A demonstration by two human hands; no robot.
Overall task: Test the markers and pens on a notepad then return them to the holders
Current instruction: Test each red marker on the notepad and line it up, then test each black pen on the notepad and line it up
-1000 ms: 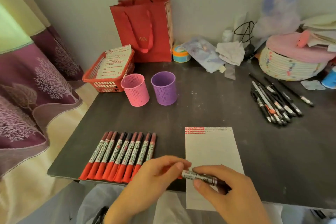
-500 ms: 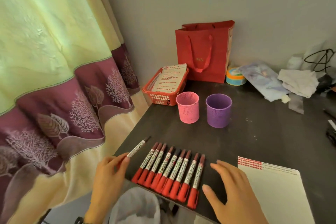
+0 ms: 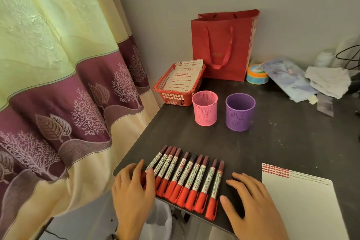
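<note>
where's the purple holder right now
In the head view the purple holder stands upright on the dark table, just right of the pink holder and apart from it, in front of the red bag.

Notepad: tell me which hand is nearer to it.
Right. The right hand lies flat just left of the notepad; the left hand rests on the left end of the red markers, the whole row between.

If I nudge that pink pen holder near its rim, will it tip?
Likely, yes. The pink holder looks like thin perforated plastic with nothing visible inside, so probably light. It stands taller than wide on the table, so a rim push may tip it; a low push should slide it.
</note>
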